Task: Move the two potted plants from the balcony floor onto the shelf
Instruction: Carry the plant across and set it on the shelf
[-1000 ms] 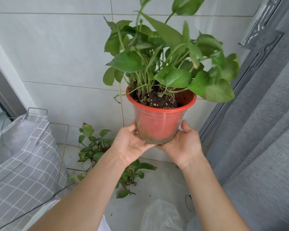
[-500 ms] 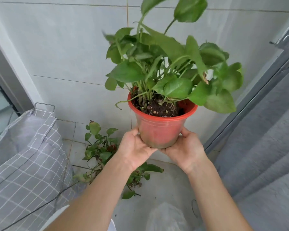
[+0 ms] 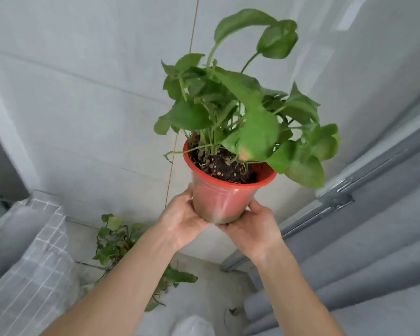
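Observation:
A red plastic pot [image 3: 224, 197] with dark soil and a broad-leaved green plant is held in the air in front of the tiled wall, tilted slightly to the right. My left hand [image 3: 183, 219] cups its lower left side and base. My right hand [image 3: 252, 226] cups its lower right side. A second, smaller-leaved potted plant [image 3: 115, 240] stands on the balcony floor below, partly hidden behind my left forearm. No shelf is in view.
A grey-and-white checked cloth bag on a wire frame [image 3: 29, 260] stands at the lower left. A grey curtain [image 3: 374, 263] and metal door frame [image 3: 335, 200] fill the right side. Clear plastic [image 3: 194, 326] lies on the floor at the bottom.
Both hands have lifted the red pot higher and a little to the right, and the view has tilted; the leaves sway and blur.

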